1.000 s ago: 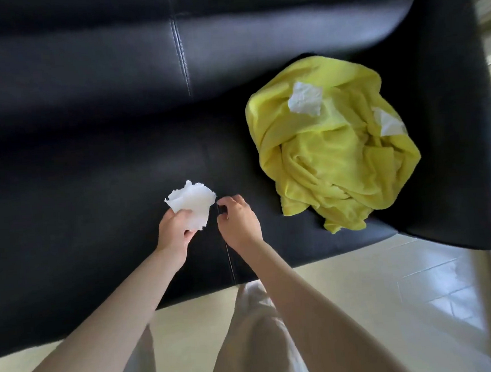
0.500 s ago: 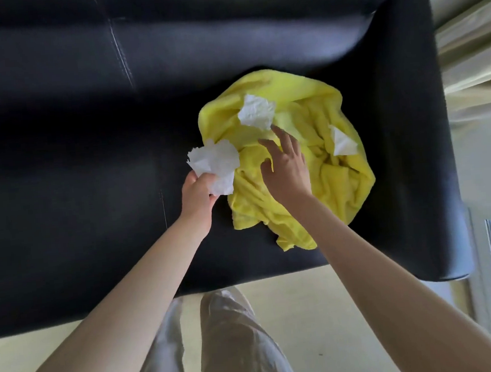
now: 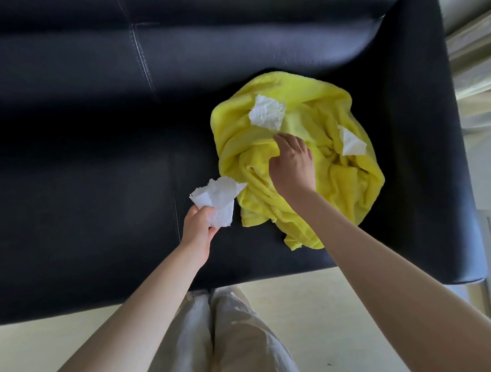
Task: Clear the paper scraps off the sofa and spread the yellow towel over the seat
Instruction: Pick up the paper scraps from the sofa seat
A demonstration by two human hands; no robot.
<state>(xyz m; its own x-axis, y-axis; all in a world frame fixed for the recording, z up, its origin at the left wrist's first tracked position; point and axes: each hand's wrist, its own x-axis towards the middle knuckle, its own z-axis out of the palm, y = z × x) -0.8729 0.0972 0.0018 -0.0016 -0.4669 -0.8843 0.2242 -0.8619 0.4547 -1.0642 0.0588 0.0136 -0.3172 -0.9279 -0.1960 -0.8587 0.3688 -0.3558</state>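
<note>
Your yellow towel (image 3: 301, 163) lies bunched in a crumpled heap on the right end of the black sofa (image 3: 89, 157) seat, against the armrest, with deep folds and one corner trailing toward the front edge. Its pile looks soft and plush.

Your left hand (image 3: 199, 229) is closed around a crumpled white paper scrap (image 3: 217, 199), held just left of the towel, above the seat. Your right hand (image 3: 291, 164) rests on the towel, fingers curled downward, fingertips touching the lower edge of a second scrap (image 3: 268, 116); whether it has pinched that scrap cannot be told.

Surface: dark, smooth leather-like upholstery with a stitched seam down the backrest and another across the seat. Pale floor (image 3: 321, 303) in front; light curtain (image 3: 478, 59) at right; your light trousers (image 3: 236, 342) below.

Count: paper scraps, three — one in your left hand, two lying on the towel, the third (image 3: 352, 143) near its right side. Towels, one.
</note>
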